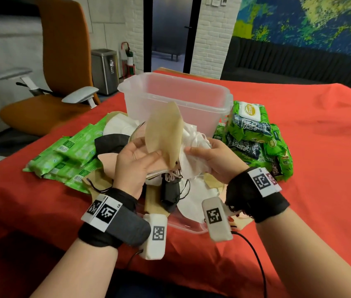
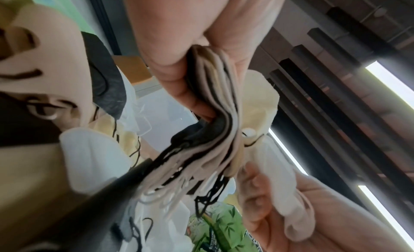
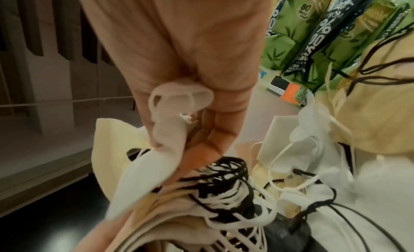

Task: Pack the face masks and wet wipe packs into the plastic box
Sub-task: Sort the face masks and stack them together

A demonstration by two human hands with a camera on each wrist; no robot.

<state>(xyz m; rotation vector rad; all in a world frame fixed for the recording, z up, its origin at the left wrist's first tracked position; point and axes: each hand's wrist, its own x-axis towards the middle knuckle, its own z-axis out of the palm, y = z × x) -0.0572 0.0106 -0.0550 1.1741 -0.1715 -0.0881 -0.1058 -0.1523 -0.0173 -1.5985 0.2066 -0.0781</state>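
Note:
My left hand (image 1: 148, 157) grips a fanned stack of face masks (image 1: 161, 166), a beige mask (image 1: 163, 132) standing up on top. In the left wrist view the stack (image 2: 215, 110) sits pinched between thumb and fingers, ear loops dangling. Right beside the stack, my right hand (image 1: 200, 151) pinches a white mask (image 1: 191, 160), seen crumpled in its fingers (image 3: 161, 149). The clear plastic box (image 1: 176, 97) stands just behind both hands. Loose masks (image 1: 191, 201) lie below them. Flat green wipe packs (image 1: 69, 151) lie left, bulkier green wipe packs (image 1: 254, 134) right.
A clear lid (image 1: 189, 227) lies under the loose masks near the table's front edge. A red cloth (image 1: 320, 158) covers the table. An orange office chair (image 1: 62, 61) stands at the far left, a steel bin (image 1: 104, 69) behind it.

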